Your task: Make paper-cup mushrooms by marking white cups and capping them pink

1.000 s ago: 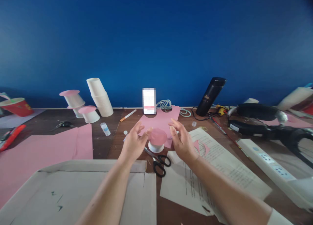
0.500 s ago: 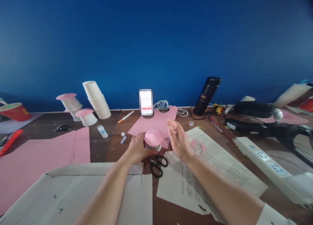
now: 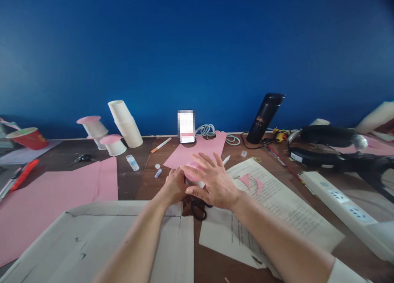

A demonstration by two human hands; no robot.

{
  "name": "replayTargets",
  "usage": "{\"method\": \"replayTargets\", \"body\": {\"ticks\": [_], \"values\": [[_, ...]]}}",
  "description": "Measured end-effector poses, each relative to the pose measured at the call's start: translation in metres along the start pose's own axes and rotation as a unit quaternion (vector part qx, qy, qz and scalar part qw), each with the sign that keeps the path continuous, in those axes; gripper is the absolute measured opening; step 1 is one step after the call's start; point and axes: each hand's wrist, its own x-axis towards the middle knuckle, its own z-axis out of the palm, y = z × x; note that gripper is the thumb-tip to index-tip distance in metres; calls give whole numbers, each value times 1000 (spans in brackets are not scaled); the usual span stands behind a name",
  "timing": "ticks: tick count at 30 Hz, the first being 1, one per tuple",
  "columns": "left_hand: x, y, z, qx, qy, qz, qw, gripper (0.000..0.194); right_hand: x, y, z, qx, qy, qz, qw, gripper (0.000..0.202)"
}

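My left hand (image 3: 175, 186) is wrapped round the left side of a white paper cup (image 3: 197, 184) topped by a pink paper disc (image 3: 193, 172). Spread over the disc and the cup's right side is my right hand (image 3: 215, 180), fingers apart, covering much of both. Black-handled scissors (image 3: 199, 211) lie just below the cup, their blades hidden. Behind the hands a cut pink sheet (image 3: 200, 147) lies on the table, and a white pointed tube (image 3: 226, 159) is beside my right fingers.
White cups with pink discs (image 3: 113, 145) and a cup stack (image 3: 126, 125) stand at the left. Pink paper (image 3: 61, 192) and white board (image 3: 129, 242) lie nearer. At the right are a printed sheet (image 3: 277, 201), black bottle (image 3: 265, 119) and power strip (image 3: 341, 205).
My right hand has moved left, from beside the cup onto the pink disc, with its fingers spread. The white pointed tube now shows on the table. The whole view has shifted slightly.
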Motion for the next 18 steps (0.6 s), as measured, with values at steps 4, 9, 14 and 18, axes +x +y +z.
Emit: {"method": "replayTargets", "body": {"ticks": [4, 9, 14, 18], "values": [[2, -1, 1, 19, -7, 10, 1000, 45, -2, 0, 1, -12, -3, 2, 1000, 58], [3, -1, 1, 43, -12, 16, 999, 46, -3, 1, 4, -13, 5, 2, 1000, 56], [1, 2, -1, 37, -9, 16, 999, 44, -4, 2, 5, -4, 9, 3, 1000, 56], [0, 2, -2, 23, 13, 17, 1000, 50, -4, 1, 4, 4, 10, 4, 1000, 55]]}}
